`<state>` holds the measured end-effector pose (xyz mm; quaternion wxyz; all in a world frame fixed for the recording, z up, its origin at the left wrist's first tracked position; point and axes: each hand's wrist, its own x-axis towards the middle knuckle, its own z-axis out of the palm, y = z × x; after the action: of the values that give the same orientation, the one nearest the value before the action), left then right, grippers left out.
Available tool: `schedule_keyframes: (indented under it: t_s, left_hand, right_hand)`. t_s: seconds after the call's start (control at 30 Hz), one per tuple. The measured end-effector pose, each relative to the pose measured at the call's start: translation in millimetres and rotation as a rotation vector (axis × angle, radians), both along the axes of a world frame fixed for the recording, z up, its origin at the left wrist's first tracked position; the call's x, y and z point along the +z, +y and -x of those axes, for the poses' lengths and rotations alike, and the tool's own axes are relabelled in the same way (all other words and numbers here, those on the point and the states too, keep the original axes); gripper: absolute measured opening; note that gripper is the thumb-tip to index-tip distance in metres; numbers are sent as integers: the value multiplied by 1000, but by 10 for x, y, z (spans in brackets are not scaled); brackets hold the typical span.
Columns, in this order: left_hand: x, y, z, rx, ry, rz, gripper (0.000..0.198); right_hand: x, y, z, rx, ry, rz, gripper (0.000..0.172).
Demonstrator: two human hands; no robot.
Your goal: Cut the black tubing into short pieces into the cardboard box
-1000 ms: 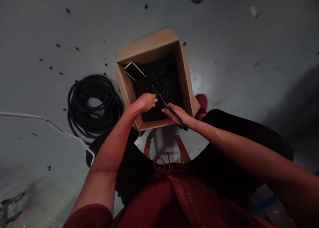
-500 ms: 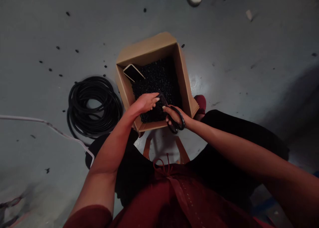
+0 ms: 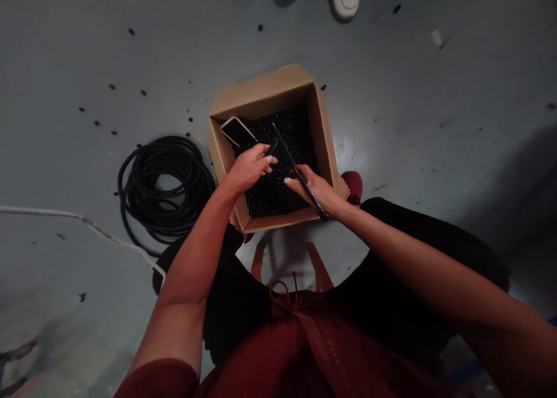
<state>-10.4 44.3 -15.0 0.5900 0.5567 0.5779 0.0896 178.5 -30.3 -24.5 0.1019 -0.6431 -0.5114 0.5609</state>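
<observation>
Over the cardboard box point(image 3: 324, 137) my left hand point(image 3: 252, 167) is closed, with a small black ribbed piece point(image 3: 273, 147) pinched at the fingertips. To its right, my right hand point(image 3: 317, 188) is wrapped around black-handled scissors point(image 3: 300, 176), whose blades point up and left toward that piece. The scissors are turned edge-on, so I cannot tell how far the blades are apart. Beneath both hands, a mass of small black pieces point(image 3: 296, 131) fills the lower part of the box. A phone-like dark rectangle with a pale edge point(image 3: 238, 132) lies in the box's far left corner.
A coil of black hose point(image 3: 130, 183) lies on the floor left of the box. A white cable point(image 3: 104, 231) runs to my left leg. Small black bits point(image 3: 143, 92) are scattered over the floor. Another person's pale shoe point(image 3: 348, 0) is at the top.
The scissors have swung from handle loops in view to edge-on, their blades now higher. My left hand has moved slightly up and left, apart from my right, with the ribbed piece now visible.
</observation>
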Motion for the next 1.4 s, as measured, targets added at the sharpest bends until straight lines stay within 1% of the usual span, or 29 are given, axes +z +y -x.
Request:
schedule_keyframes:
  t_s: [0.2,0.47,0.73,0.83,0.97,1.27,1.4]
  left_hand:
    - [-59,5,31,-63,28,-48,48]
    - [48,21,13,-169,95,-72,51]
    - [45,91,106,-271,135,-70,51]
    - [71,109,132,-281,140,-46,51]
    - [76,101,120,-288,137,-37,49]
    - [-38,24,52,-311,97,-18,46]
    - [-43,19,63,-306,79,-19,46]
  right_hand:
    - [66,22,0,107,-35,-2,54]
    - [81,31,-11,144,-64,-12,54]
    - [74,34,-59,184,-12,-25,49]
    - [61,34,-74,179,20,-19,47]
    - [42,27,-72,186,5,-36,46]
    - [45,-13,-44,173,-51,-31,42]
    - [44,-4,-49,190,-80,-53,36]
